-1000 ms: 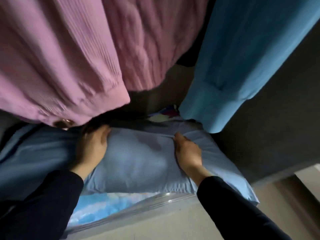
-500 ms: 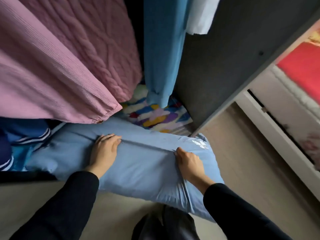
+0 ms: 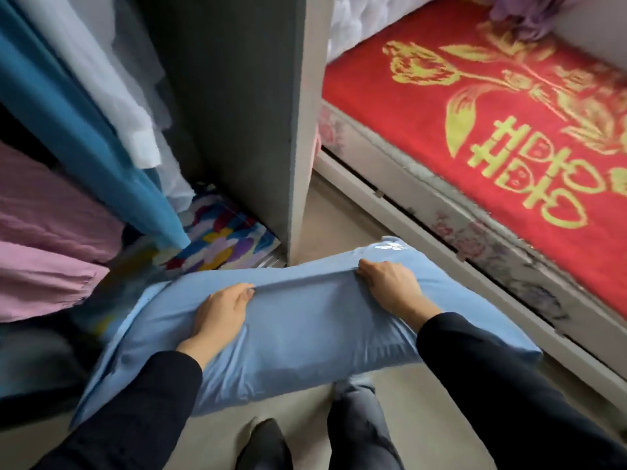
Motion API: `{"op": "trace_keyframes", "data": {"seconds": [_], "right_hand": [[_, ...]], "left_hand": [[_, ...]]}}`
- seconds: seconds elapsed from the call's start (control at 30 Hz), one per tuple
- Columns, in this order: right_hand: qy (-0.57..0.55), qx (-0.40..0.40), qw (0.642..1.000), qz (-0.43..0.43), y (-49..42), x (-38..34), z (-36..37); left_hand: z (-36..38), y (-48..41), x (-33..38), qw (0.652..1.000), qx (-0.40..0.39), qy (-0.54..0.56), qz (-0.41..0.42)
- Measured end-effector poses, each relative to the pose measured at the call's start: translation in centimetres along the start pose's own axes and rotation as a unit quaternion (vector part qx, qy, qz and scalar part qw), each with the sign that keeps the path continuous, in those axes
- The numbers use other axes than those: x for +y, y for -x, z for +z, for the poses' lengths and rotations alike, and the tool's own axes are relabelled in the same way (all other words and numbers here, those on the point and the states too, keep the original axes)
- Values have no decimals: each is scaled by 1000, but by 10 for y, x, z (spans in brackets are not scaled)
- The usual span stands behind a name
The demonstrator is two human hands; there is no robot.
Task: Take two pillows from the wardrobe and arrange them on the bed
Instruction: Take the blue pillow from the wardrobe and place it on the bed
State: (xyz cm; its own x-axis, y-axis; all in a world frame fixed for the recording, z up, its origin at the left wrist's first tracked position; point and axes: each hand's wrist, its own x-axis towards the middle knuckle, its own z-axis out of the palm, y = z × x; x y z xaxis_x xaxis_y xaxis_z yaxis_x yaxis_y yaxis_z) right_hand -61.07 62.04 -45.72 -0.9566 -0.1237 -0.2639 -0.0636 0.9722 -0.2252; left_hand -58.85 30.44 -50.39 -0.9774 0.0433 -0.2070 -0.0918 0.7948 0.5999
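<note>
A light blue pillow (image 3: 305,334) hangs in front of me above the floor, outside the wardrobe (image 3: 237,113). My left hand (image 3: 220,310) grips its top edge near the middle-left. At the right end, my right hand (image 3: 390,286) pinches the same top fold. The bed (image 3: 492,130), covered by a red blanket with gold flowers, lies to the right. No second pillow shows itself clearly.
Pink (image 3: 44,232), teal (image 3: 84,130) and white (image 3: 112,79) garments hang in the wardrobe at left. A multicoloured folded textile (image 3: 220,239) lies on the wardrobe floor. The grey wardrobe side panel stands between the clothes and the bed frame (image 3: 441,239). My legs (image 3: 356,425) are below.
The pillow has come out of the wardrobe with both hands on it, moving right toward the bed. The view has swung right, and the bed now fills the right side.
</note>
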Motion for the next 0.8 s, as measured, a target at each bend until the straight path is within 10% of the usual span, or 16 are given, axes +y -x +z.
{"op": "trace_keyframes", "data": {"seconds": [0.33, 0.8], "right_hand": [[127, 38, 991, 2, -50, 235, -144], [199, 148, 966, 68, -225, 424, -290]], "left_hand": [[108, -96, 238, 994, -78, 64, 52], [137, -314, 453, 983, 15, 98, 155]]}}
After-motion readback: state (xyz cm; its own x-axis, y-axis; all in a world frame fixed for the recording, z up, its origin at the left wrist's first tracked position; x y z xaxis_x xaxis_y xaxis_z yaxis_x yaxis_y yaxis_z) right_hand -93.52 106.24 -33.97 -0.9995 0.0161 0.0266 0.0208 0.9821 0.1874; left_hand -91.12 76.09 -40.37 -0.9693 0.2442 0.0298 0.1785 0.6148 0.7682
